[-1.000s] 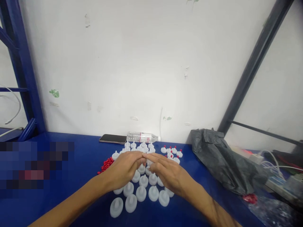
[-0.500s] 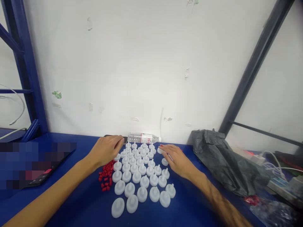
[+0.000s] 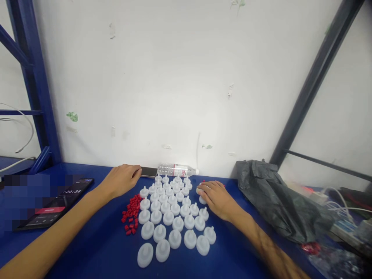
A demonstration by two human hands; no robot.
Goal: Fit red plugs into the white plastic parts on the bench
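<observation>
Several white plastic caps (image 3: pixel 171 217), each with a short stem, stand in rows on the blue table (image 3: pixel 95 248). A heap of small red pieces (image 3: pixel 131 214) lies at their left. My left hand (image 3: pixel 121 179) rests on the table with its fingers curled under, the tips touching the near end of a dark phone (image 3: pixel 148 171); what they hold, if anything, is hidden. My right hand (image 3: pixel 216 198) lies at the rows' right edge, fingers bent round a white cap (image 3: pixel 200 190). A bit of red shows just behind that hand.
A clear water bottle (image 3: pixel 178 169) lies against the white wall. A crumpled black bag (image 3: pixel 270 197) sits at the right, with cables and a power strip (image 3: pixel 340 221) beyond it. A second phone showing a timer (image 3: pixel 55 203) lies at the left. Blue frame posts stand far left.
My hands were joined over the middle of the caps; they have moved apart, the left out to the phone at the back left, the right to the caps at the right edge.
</observation>
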